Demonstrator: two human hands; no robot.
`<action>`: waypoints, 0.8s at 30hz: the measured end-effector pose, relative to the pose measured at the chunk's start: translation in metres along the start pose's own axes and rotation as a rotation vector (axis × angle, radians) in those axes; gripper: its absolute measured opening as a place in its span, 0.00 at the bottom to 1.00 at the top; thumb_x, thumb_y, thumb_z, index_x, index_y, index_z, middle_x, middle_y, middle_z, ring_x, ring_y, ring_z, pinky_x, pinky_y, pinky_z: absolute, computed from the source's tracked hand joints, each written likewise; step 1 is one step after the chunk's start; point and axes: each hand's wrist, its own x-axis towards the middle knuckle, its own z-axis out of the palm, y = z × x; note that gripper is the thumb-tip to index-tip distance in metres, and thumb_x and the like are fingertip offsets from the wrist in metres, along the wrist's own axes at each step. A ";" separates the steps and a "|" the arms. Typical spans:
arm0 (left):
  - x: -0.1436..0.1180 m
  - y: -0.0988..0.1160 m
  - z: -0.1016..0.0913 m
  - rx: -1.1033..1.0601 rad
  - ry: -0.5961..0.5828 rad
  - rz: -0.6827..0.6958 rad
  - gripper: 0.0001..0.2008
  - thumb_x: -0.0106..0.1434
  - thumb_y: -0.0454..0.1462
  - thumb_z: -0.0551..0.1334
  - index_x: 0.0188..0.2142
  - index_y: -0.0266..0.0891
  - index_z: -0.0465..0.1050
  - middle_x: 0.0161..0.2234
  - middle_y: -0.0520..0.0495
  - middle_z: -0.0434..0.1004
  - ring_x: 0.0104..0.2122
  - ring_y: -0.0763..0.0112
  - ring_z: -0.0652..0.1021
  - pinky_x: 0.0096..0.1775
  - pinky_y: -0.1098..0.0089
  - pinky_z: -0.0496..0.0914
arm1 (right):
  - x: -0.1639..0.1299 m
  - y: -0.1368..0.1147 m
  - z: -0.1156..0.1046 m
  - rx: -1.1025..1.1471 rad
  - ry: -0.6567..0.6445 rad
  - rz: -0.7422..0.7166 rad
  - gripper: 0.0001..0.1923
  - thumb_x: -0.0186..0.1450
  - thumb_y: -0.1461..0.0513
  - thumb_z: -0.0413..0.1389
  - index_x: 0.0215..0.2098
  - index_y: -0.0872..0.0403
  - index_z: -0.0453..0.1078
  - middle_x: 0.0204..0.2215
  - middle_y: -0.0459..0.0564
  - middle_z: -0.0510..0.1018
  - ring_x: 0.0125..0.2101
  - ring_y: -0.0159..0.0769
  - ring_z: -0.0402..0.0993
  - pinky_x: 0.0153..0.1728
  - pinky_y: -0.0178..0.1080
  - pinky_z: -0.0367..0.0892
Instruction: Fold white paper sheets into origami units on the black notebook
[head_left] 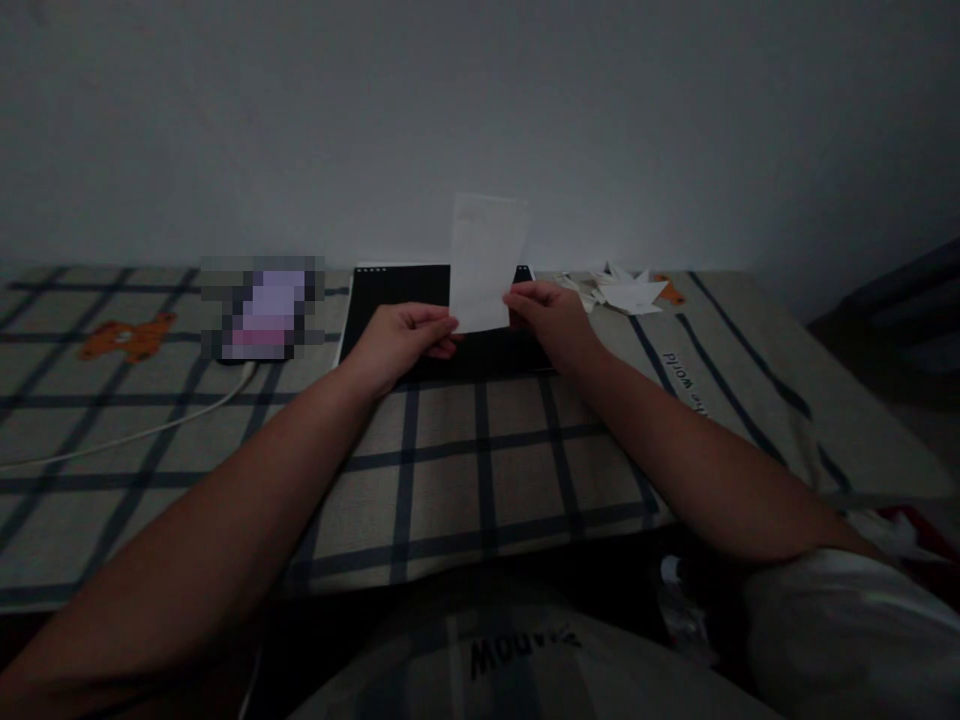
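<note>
A white sheet of paper point(487, 262) stands nearly upright between my hands, with its lower part held. My left hand point(409, 338) pinches its lower left corner between thumb and fingers. On the other side my right hand point(551, 312) grips the right edge a little higher up. Beneath the hands lies a black notebook point(401, 290) with punched holes along its far edge. The sheet hides the middle of that edge.
Folded white paper pieces point(630, 290) lie right of the notebook. At the left is a phone point(262, 315), its screen blurred, with a white cable point(180, 425). A checked cloth point(442, 480) covers the table, and a grey wall point(480, 110) rises behind. A plastic bottle point(681, 605) shows below the table edge.
</note>
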 end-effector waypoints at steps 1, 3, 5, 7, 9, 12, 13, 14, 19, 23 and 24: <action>0.000 0.000 0.000 0.007 -0.004 -0.005 0.02 0.67 0.33 0.72 0.38 0.36 0.86 0.31 0.48 0.87 0.26 0.74 0.82 0.36 0.72 0.82 | 0.001 0.001 0.000 0.001 -0.001 -0.003 0.07 0.64 0.57 0.69 0.33 0.50 0.79 0.25 0.42 0.80 0.27 0.33 0.77 0.36 0.41 0.76; 0.000 0.000 -0.001 0.026 0.000 0.001 0.03 0.67 0.34 0.72 0.38 0.36 0.86 0.31 0.47 0.87 0.26 0.74 0.82 0.36 0.72 0.81 | 0.001 0.003 -0.001 -0.002 -0.004 0.000 0.08 0.63 0.55 0.70 0.33 0.50 0.79 0.26 0.42 0.81 0.28 0.34 0.77 0.36 0.41 0.76; 0.000 -0.002 -0.001 0.032 0.023 0.028 0.04 0.66 0.36 0.73 0.38 0.36 0.86 0.31 0.47 0.87 0.26 0.73 0.82 0.35 0.72 0.81 | 0.002 0.005 -0.001 -0.002 -0.003 0.012 0.10 0.63 0.54 0.70 0.34 0.50 0.79 0.27 0.43 0.82 0.29 0.34 0.78 0.37 0.42 0.77; 0.000 -0.004 -0.002 0.019 0.042 0.059 0.06 0.65 0.37 0.75 0.39 0.36 0.86 0.32 0.47 0.88 0.28 0.72 0.83 0.37 0.70 0.82 | 0.002 0.006 -0.001 0.009 0.001 0.029 0.10 0.63 0.53 0.71 0.35 0.50 0.80 0.28 0.43 0.83 0.31 0.35 0.79 0.39 0.43 0.78; 0.001 -0.006 -0.002 0.002 0.037 0.075 0.09 0.62 0.38 0.77 0.40 0.36 0.87 0.33 0.47 0.88 0.29 0.72 0.84 0.39 0.69 0.83 | 0.002 0.006 -0.001 0.041 0.007 0.044 0.10 0.62 0.54 0.72 0.36 0.50 0.80 0.31 0.44 0.84 0.32 0.35 0.81 0.41 0.43 0.79; 0.002 -0.006 -0.001 0.003 0.036 0.085 0.10 0.60 0.37 0.78 0.40 0.36 0.86 0.33 0.48 0.88 0.30 0.71 0.84 0.40 0.67 0.84 | 0.002 0.004 0.000 0.111 0.000 0.073 0.10 0.61 0.55 0.73 0.36 0.49 0.81 0.33 0.44 0.86 0.33 0.34 0.82 0.42 0.42 0.81; 0.002 -0.006 -0.001 0.007 0.055 0.089 0.09 0.60 0.36 0.78 0.39 0.36 0.86 0.32 0.48 0.88 0.29 0.71 0.84 0.40 0.67 0.84 | 0.002 0.003 0.000 0.129 -0.010 0.088 0.11 0.60 0.55 0.73 0.37 0.49 0.82 0.33 0.44 0.87 0.33 0.34 0.83 0.42 0.42 0.81; 0.002 -0.005 -0.002 0.012 0.081 0.095 0.08 0.61 0.36 0.77 0.39 0.36 0.86 0.32 0.48 0.88 0.29 0.71 0.84 0.40 0.67 0.84 | 0.001 0.002 0.000 0.137 -0.023 0.105 0.11 0.60 0.55 0.74 0.39 0.49 0.83 0.33 0.43 0.87 0.32 0.34 0.83 0.42 0.41 0.81; 0.004 -0.001 -0.004 0.042 0.169 0.114 0.06 0.64 0.36 0.75 0.39 0.37 0.83 0.34 0.47 0.88 0.30 0.71 0.85 0.39 0.68 0.83 | -0.002 -0.001 0.002 0.083 -0.071 0.169 0.11 0.59 0.56 0.76 0.37 0.50 0.84 0.30 0.45 0.87 0.33 0.34 0.84 0.42 0.40 0.82; 0.004 0.000 -0.005 0.058 0.156 0.113 0.06 0.65 0.37 0.74 0.39 0.37 0.83 0.33 0.47 0.87 0.29 0.72 0.83 0.37 0.71 0.81 | -0.002 -0.001 0.002 0.080 -0.075 0.188 0.08 0.61 0.59 0.74 0.34 0.51 0.82 0.29 0.45 0.87 0.31 0.33 0.83 0.40 0.39 0.81; 0.004 -0.001 -0.005 0.060 0.153 0.116 0.06 0.65 0.37 0.74 0.38 0.37 0.82 0.33 0.47 0.87 0.28 0.72 0.82 0.36 0.71 0.81 | -0.002 -0.002 0.002 0.087 -0.080 0.190 0.07 0.62 0.59 0.74 0.33 0.50 0.82 0.29 0.44 0.86 0.30 0.32 0.83 0.39 0.39 0.80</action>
